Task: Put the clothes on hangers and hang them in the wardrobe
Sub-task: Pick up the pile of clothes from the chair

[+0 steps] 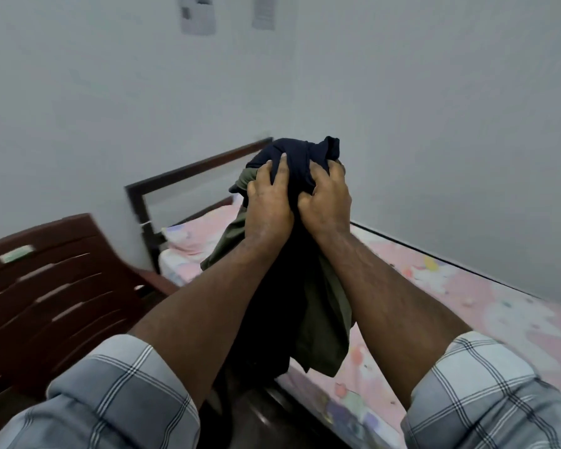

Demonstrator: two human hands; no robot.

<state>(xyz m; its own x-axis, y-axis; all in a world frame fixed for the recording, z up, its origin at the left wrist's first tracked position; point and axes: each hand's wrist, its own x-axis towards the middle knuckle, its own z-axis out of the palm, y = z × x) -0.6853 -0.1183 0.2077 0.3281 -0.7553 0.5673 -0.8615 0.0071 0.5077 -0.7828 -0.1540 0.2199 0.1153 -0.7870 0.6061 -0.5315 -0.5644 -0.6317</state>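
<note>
Both hands are raised in front of me, gripping a bundle of clothes above the bed. A dark navy garment (300,163) is bunched on top, and an olive green garment (324,322) hangs down beneath it. My left hand (268,202) curls its fingers into the navy cloth from the left. Right beside it, my right hand (326,197) clutches the same cloth. No hanger and no wardrobe are in view.
A bed with a pink patterned sheet (467,306) runs along the right wall, with a pillow (191,234) and a dark headboard (175,179) at its far end. A dark brown slatted chair (52,286) stands at the left. Grey walls close off the corner.
</note>
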